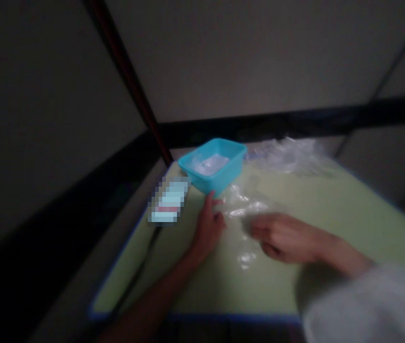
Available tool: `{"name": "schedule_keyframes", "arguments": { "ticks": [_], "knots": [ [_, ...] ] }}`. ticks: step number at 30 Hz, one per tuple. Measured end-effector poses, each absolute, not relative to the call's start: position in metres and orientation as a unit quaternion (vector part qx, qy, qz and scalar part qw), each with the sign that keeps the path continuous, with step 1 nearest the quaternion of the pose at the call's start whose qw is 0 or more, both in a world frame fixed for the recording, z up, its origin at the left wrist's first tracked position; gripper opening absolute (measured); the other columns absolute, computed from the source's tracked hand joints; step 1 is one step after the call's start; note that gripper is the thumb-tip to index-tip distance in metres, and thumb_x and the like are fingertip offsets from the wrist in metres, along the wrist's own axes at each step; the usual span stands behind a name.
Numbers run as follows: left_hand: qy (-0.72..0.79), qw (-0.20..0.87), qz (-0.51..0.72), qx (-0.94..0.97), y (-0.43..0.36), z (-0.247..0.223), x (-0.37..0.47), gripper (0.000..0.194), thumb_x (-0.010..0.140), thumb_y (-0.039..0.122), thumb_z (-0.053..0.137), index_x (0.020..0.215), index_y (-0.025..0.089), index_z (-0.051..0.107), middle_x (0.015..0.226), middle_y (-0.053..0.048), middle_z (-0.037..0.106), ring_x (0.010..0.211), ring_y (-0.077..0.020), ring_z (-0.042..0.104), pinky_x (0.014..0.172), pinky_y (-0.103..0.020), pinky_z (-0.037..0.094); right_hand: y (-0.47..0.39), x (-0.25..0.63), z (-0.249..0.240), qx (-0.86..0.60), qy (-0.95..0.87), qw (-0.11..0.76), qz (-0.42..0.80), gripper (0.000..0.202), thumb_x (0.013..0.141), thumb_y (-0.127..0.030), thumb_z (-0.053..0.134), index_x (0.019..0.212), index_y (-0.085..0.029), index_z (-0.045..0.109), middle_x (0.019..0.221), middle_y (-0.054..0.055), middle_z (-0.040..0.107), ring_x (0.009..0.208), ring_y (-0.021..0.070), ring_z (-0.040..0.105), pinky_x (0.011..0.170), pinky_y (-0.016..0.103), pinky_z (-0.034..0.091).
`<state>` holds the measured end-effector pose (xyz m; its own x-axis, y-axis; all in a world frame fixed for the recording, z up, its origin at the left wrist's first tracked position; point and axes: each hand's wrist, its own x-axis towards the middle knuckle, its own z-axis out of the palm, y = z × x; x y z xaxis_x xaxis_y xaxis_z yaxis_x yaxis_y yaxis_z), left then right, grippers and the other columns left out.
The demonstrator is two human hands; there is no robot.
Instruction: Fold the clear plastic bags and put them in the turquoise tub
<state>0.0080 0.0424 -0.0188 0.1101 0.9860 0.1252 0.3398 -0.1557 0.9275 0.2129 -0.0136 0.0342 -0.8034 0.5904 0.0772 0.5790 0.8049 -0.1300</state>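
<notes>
A clear, crinkled plastic bag lies on the table between my hands, its glossy folds catching the light. My left hand is at the bag's left side, with the index finger stretched toward the blue basket and the thumb apart from it. On the right, my right hand is closed, its fingers pressed together at the bag's edge; motion blur hides the exact grip. Just beyond the left fingertips stands a light-blue plastic basket, holding clear and whitish plastic material.
A pile of clear plastic bags lies at the table's back right. Left of the basket is a blurred-out, phone-like flat object, with a dark cable running toward the front. The yellow-green table has blue edges; walls stand behind it.
</notes>
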Motion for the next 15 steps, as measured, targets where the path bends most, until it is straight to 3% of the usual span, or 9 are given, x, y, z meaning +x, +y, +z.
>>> {"name": "schedule_keyframes", "arguments": {
  "ticks": [4, 8, 11, 15],
  "knots": [
    [0.536, 0.246, 0.360, 0.723, 0.041, -0.013, -0.005, 0.053, 0.074, 0.006, 0.046, 0.125, 0.017, 0.044, 0.117, -0.009, 0.056, 0.094, -0.0189, 0.061, 0.079, -0.032, 0.051, -0.008, 0.217, 0.030, -0.324, -0.937, 0.100, 0.080, 0.014, 0.081, -0.011, 0.046, 0.080, -0.017, 0.059, 0.080, 0.006, 0.062, 0.076, 0.0182, 0.057, 0.071, 0.030, 0.043],
    [0.458, 0.117, 0.355, 0.807, 0.027, 0.006, -0.013, 0.038, 0.082, 0.025, 0.053, 0.119, 0.017, 0.051, 0.131, -0.012, 0.048, 0.123, -0.0266, 0.043, 0.102, -0.044, 0.035, -0.005, 0.224, 0.039, -0.396, -0.879, 0.200, 0.177, 0.013, 0.081, -0.012, 0.044, 0.081, -0.019, 0.055, 0.074, 0.002, 0.061, 0.068, 0.0153, 0.057, 0.064, 0.027, 0.042],
    [0.334, 0.130, 0.300, 0.884, 0.014, 0.019, -0.006, 0.047, 0.080, 0.041, 0.058, 0.121, 0.018, 0.051, 0.127, -0.011, 0.053, 0.120, -0.0271, 0.045, 0.102, -0.043, 0.034, -0.006, 0.223, 0.045, -0.409, -0.831, 0.274, 0.258, 0.011, 0.082, -0.015, 0.043, 0.077, -0.020, 0.051, 0.069, 0.000, 0.059, 0.064, 0.0141, 0.055, 0.060, 0.025, 0.042],
    [0.370, 0.143, 0.233, 0.888, 0.010, 0.023, 0.012, 0.020, 0.088, 0.031, 0.048, 0.090, 0.018, 0.063, 0.086, -0.006, 0.067, 0.081, -0.0198, 0.061, 0.077, -0.031, 0.045, -0.007, 0.220, 0.043, -0.410, -0.802, 0.315, 0.299, 0.003, 0.077, -0.017, 0.052, 0.077, -0.020, 0.052, 0.073, 0.000, 0.062, 0.068, 0.0144, 0.057, 0.063, 0.025, 0.045]
  ]
}}
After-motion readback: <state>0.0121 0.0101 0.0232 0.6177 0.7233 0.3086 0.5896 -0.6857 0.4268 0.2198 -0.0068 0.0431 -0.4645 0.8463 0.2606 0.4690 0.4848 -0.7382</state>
